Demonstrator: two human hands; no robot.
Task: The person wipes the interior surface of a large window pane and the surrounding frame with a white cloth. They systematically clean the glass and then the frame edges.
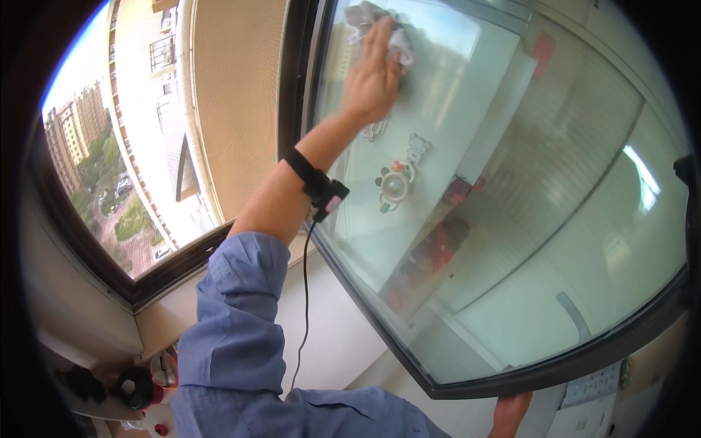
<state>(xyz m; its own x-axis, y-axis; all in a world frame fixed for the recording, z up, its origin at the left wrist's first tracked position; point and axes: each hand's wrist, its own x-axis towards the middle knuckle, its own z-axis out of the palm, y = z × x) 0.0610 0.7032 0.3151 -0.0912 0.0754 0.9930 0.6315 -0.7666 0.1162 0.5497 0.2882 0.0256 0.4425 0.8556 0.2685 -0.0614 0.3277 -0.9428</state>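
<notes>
My left hand (375, 76) lies flat against the upper part of a glass window sash (438, 230), pressing a crumpled white and grey cloth (405, 46) to the pane. Its fingers point up and look slightly blurred. A black strap (301, 167) with a small corded device (331, 201) circles that forearm. At lower right, my right hand (512, 410) grips the dark lower frame (471, 390) of the sash from below, with fingertips just showing behind the glass. The sash stands swung inward, at an angle to the window opening.
Left of the sash, a screened window opening (235, 109) with a dark frame faces tall buildings. A pale sill (323, 306) runs beneath. Through or in the glass appear a baby rattle (394, 186) and bear stickers (419, 147). Several small items, including a black round object (134, 386), sit lower left.
</notes>
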